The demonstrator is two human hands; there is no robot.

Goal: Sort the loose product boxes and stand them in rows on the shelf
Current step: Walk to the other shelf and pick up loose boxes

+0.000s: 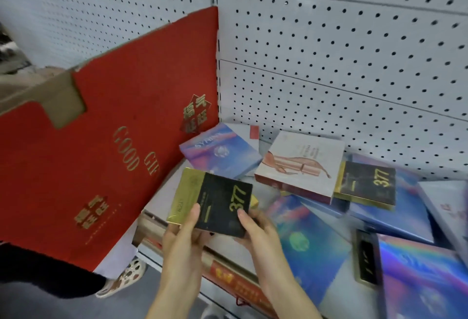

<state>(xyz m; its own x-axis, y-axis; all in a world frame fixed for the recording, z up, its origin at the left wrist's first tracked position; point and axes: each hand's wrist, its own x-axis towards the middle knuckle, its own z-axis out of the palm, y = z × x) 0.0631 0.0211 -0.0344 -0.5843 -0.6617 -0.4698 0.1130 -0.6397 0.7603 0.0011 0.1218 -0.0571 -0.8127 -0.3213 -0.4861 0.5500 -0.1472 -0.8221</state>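
A black and gold box marked 377 (215, 199) is held above the shelf's front left corner by both hands. My left hand (183, 235) grips its near left edge with the thumb on top. My right hand (255, 227) grips its near right corner, thumb on the face. A second 377 box (367, 183) lies flat further right on the shelf. A blue-purple box (220, 150) and a white box with a pink picture (301, 164) lie loose near the back. Several blue holographic boxes (304, 240) lie flat across the shelf (162, 199).
A large red cardboard carton (114, 141) with gold lettering leans at the shelf's left end. White pegboard (342, 65) forms the back wall. A narrow black box (366, 258) lies near the front right. A sandalled foot (124, 278) shows on the floor below.
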